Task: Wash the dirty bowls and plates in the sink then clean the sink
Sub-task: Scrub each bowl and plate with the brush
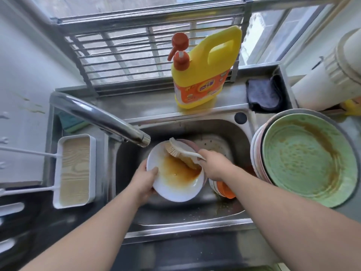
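We see the steel sink (pixel 195 216) at centre, a stack topped by a sauce-stained green plate (pixel 310 159) at three o'clock. Over the sink, our left hand (pixel 144 180) has its fingers clamped on a stained white plate's (pixel 175 190) rim; our right hand (pixel 213 165) grips a brush (pixel 175 148), bristles on the plate's twelve o'clock edge.

1. The single head view looks steeply down, close above the steel sink (pixel 224 132), facing the window at 12 o'clock.
2. Both forearms enter from 6 o'clock; wide-angle bending curves the frame edges.
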Demonstrator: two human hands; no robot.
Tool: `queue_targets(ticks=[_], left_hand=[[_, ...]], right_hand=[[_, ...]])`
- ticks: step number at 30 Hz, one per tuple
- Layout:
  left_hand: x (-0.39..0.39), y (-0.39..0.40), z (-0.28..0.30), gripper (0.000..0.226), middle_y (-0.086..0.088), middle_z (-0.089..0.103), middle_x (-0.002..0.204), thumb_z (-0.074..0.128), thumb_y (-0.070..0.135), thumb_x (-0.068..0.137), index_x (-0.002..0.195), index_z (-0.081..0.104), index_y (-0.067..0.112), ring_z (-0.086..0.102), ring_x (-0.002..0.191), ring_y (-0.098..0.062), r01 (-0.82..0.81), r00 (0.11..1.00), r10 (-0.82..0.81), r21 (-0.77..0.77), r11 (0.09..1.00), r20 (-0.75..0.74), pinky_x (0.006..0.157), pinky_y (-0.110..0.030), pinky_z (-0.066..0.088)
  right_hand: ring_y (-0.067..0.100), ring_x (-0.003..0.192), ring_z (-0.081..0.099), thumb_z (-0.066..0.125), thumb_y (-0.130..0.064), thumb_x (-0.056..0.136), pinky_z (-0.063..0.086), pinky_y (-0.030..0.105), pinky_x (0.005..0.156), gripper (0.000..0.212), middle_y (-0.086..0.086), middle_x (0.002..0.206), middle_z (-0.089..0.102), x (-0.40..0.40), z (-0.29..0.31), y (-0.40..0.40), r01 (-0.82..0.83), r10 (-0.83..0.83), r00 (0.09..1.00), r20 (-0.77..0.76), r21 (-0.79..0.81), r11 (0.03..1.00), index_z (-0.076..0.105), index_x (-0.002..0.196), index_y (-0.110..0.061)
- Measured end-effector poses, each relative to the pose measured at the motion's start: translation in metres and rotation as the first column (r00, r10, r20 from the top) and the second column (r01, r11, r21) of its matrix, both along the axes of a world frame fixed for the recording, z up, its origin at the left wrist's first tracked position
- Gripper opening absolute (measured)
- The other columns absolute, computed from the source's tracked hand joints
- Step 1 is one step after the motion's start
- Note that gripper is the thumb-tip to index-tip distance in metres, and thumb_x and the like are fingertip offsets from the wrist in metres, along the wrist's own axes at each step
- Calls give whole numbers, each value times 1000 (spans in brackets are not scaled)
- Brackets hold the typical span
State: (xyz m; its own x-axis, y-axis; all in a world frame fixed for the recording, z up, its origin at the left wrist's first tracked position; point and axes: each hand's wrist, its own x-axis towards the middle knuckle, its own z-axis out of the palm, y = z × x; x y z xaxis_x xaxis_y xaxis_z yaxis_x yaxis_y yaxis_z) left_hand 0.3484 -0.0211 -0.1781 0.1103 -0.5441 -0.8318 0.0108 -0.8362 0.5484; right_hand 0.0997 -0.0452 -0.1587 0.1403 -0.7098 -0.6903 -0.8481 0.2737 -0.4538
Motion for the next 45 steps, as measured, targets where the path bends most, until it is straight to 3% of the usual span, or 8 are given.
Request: queue_targets(ticks=[4,10,17,23,30,34,39,45], left_hand=[[13,0,26,44,-1,69,128,47,22,108,140,56,50,66,116,-27,206,974,-185,-166,964,133,95,-50,57],[12,6,66,47,3,69,122,45,20,111,149,50,47,64,112,-22,519,820,-381,-276,809,427,94,-32,45],[-13,20,84,32,-5,69,118,34,28,115,140,53,33,68,104,-26,-171,977,194,-219,961,90,80,-39,57],[-23,45,82,29,-8,69,117,33,32,115,136,54,32,70,99,-32,-363,924,376,-153,919,66,69,-40,60],[-4,36,67,37,-16,64,132,35,40,114,140,54,22,65,112,-37,-424,865,452,-164,890,218,98,-51,55],[-30,46,69,24,-11,68,118,36,40,113,121,56,30,69,104,-36,-423,895,433,-104,900,108,91,-60,59],[-28,29,84,40,-8,63,128,34,48,112,146,49,33,66,111,-39,-467,874,472,-70,882,117,94,-65,57],[-25,36,81,35,-11,67,123,33,47,112,132,55,30,67,105,-36,-368,911,378,-90,926,167,87,-53,60]], right_hand=[[29,85,60,33,-52,109,47,41,63,22,3,94,60,-9,33,19,143,-150,987,-64,-100,985,49,107,-37],[34,93,62,31,-47,105,51,41,87,23,5,101,67,-12,61,79,356,-356,934,29,-2,934,52,104,-37],[36,119,61,34,-40,109,49,38,99,42,10,132,68,44,106,117,107,-111,971,211,30,994,41,150,-46],[36,109,61,31,-22,107,53,47,89,47,12,127,65,67,98,68,137,-136,989,62,-17,990,35,149,-42],[42,94,65,32,-26,106,55,50,76,14,14,103,68,56,113,132,19,-20,997,71,7,1000,37,116,-33],[40,99,64,27,-22,104,52,47,77,38,14,116,68,75,112,93,-40,40,999,10,-41,998,36,133,-44],[38,93,68,37,-7,97,54,45,69,58,13,109,68,8,111,69,-162,145,955,-257,-49,986,29,144,-38],[40,92,65,36,-20,103,53,47,72,29,14,108,69,56,129,112,-122,123,992,26,-37,992,37,126,-36]])
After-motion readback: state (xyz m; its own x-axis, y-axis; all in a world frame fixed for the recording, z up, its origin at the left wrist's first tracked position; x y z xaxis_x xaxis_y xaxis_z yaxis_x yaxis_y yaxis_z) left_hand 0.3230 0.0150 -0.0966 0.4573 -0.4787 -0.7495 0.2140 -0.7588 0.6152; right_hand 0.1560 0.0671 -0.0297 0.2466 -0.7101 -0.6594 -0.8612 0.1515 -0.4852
